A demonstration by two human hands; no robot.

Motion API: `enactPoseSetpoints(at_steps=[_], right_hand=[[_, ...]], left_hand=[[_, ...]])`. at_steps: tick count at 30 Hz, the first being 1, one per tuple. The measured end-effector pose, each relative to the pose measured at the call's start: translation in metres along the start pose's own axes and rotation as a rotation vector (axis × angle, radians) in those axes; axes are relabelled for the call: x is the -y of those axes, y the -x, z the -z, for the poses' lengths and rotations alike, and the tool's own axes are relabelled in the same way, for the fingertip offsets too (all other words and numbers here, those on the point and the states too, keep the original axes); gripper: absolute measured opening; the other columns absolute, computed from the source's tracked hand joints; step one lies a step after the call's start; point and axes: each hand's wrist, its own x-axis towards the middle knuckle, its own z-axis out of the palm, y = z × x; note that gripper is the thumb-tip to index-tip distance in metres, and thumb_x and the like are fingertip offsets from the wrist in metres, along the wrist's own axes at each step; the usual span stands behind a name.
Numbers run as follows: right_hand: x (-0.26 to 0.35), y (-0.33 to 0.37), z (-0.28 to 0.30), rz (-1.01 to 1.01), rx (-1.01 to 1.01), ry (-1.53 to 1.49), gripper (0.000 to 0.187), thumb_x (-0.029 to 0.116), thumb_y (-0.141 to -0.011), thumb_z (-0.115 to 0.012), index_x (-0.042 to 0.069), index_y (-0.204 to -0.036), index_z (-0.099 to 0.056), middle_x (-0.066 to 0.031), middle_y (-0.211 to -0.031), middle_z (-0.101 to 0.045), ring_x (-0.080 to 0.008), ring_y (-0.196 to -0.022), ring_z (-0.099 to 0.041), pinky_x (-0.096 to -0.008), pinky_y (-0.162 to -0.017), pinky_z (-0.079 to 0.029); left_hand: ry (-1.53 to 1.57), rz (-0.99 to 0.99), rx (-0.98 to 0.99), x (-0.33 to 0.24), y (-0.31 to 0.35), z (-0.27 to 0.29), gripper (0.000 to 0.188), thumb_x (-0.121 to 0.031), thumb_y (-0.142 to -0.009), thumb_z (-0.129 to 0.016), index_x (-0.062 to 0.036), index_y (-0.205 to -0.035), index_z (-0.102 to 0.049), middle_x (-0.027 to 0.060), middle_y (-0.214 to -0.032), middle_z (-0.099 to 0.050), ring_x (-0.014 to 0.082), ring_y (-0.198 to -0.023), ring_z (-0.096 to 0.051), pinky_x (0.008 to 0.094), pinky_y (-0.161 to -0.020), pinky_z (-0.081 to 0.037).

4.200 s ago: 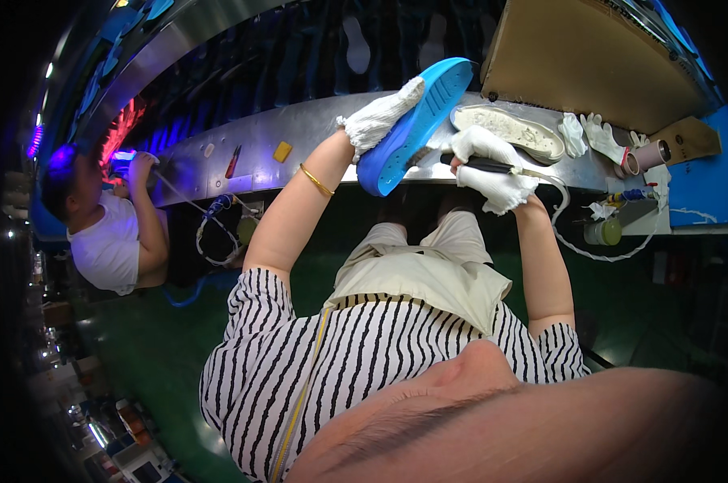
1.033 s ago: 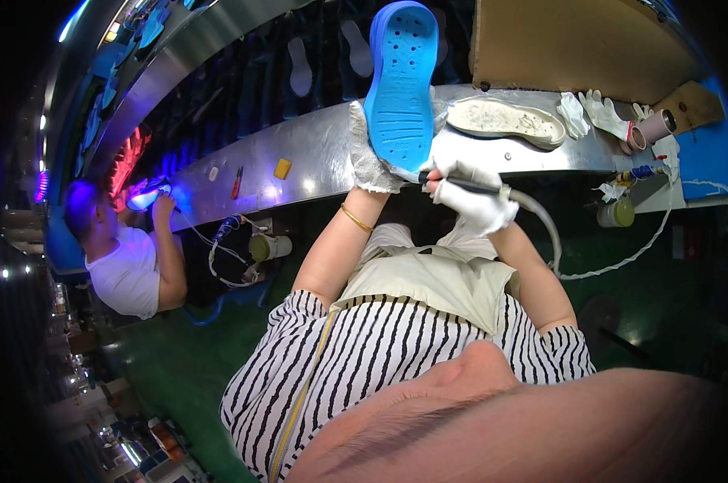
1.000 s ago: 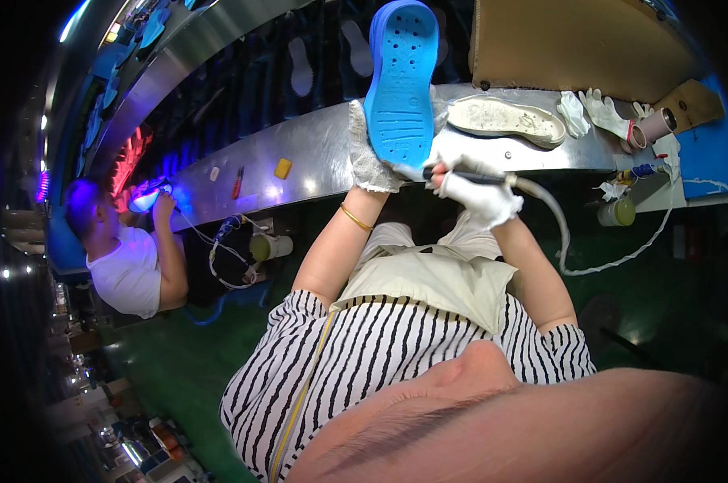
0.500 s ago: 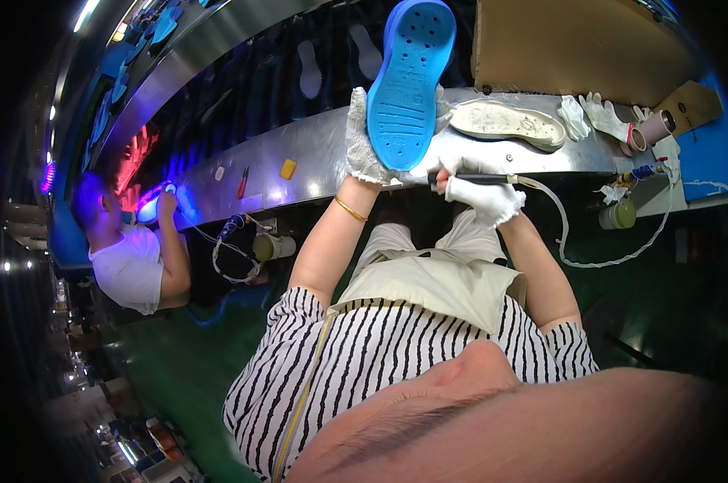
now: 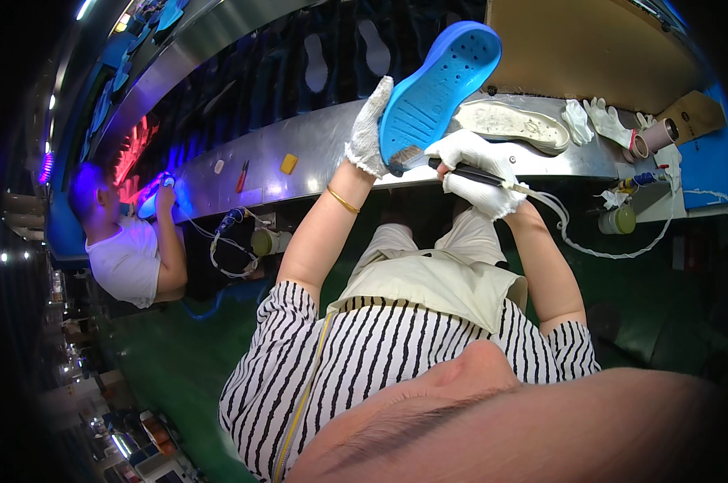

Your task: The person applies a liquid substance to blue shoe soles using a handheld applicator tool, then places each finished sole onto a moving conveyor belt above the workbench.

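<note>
My left hand (image 5: 368, 133), in a white knit glove, is closed on the left edge of a blue shoe sole (image 5: 432, 98), raised above the metal bench and tilted with its toe to the upper right. The pitted, grooved face is toward me. In my right hand (image 5: 483, 161), gloved with bare fingertips, is a black-handled brush (image 5: 481, 175) fed by a pale hose (image 5: 551, 211). Its bristles appear to touch the lower end of the sole. A cream shoe sole (image 5: 510, 125) lies on the bench just right of the blue one.
Beyond the metal bench (image 5: 299, 175) runs a dark conveyor (image 5: 340, 72) carrying pale soles. Spare gloves (image 5: 610, 121) and a cup (image 5: 658, 133) lie at right, before a cardboard sheet (image 5: 597, 56). A yellow block (image 5: 288, 164) sits leftward. A co-worker (image 5: 126, 258) sits far left.
The blue sole has come lower and tilted its toe to the right. My right hand has risen slightly, bringing the brush onto the sole's lower end.
</note>
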Motion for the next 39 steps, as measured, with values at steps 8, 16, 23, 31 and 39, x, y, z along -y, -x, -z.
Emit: enactPoseSetpoints(at_steps=[8, 16, 23, 31, 39], right_hand=[[0.003, -0.013, 0.021, -0.253, 0.188, -0.063, 0.017, 0.001, -0.069, -0.064, 0.004, -0.085, -0.060, -0.0080, -0.095, -0.066, -0.0140, -0.086, -0.061, -0.0276, -0.076, -0.052], [0.022, -0.011, 0.031, -0.206, 0.139, 0.141, 0.013, 0.004, -0.068, -0.064, 0.005, -0.080, -0.058, -0.0034, -0.086, -0.064, -0.0135, -0.083, -0.060, -0.0291, -0.078, -0.050], [0.032, 0.011, 0.024, -0.268, -0.082, -0.207, 0.012, 0.003, -0.082, -0.069, 0.000, -0.093, -0.063, -0.0039, -0.085, -0.064, -0.0106, -0.075, -0.061, -0.0254, -0.070, -0.050], [0.031, 0.019, -0.025, -0.251, -0.023, -0.113, 0.011, 0.003, -0.079, -0.070, 0.002, -0.089, -0.067, -0.0057, -0.082, -0.068, -0.0120, -0.077, -0.064, -0.0283, -0.075, -0.053], [0.021, 0.007, -0.013, 0.191, -0.233, 0.038, 0.014, -0.006, -0.082, -0.066, 0.001, -0.093, -0.061, -0.0089, -0.092, -0.065, -0.0141, -0.076, -0.062, -0.0269, -0.072, -0.051]], left_hand=[[-0.124, 0.252, 0.052, 0.000, -0.008, 0.000, 0.052, -0.047, -0.096, -0.054, -0.0007, -0.120, -0.062, 0.0165, -0.101, -0.070, 0.0220, -0.083, -0.071, 0.0325, -0.066, -0.061], [-0.355, 0.280, 0.067, -0.011, -0.005, -0.011, 0.059, -0.052, -0.096, -0.052, -0.0006, -0.124, -0.059, 0.0178, -0.100, -0.069, 0.0256, -0.082, -0.070, 0.0379, -0.068, -0.060], [0.269, 0.119, 0.227, 0.003, 0.012, -0.011, 0.060, -0.054, -0.094, -0.050, -0.0011, -0.122, -0.061, 0.0187, -0.116, -0.066, 0.0322, -0.096, -0.067, 0.0430, -0.084, -0.057], [0.285, -0.030, 0.176, 0.014, 0.011, 0.011, 0.060, -0.054, -0.093, -0.050, -0.0045, -0.125, -0.060, 0.0174, -0.120, -0.064, 0.0311, -0.105, -0.064, 0.0440, -0.092, -0.053], [0.320, -0.038, 0.100, 0.016, 0.014, 0.009, 0.067, -0.057, -0.091, -0.050, -0.0045, -0.132, -0.054, 0.0184, -0.129, -0.059, 0.0329, -0.111, -0.060, 0.0478, -0.097, -0.050]])
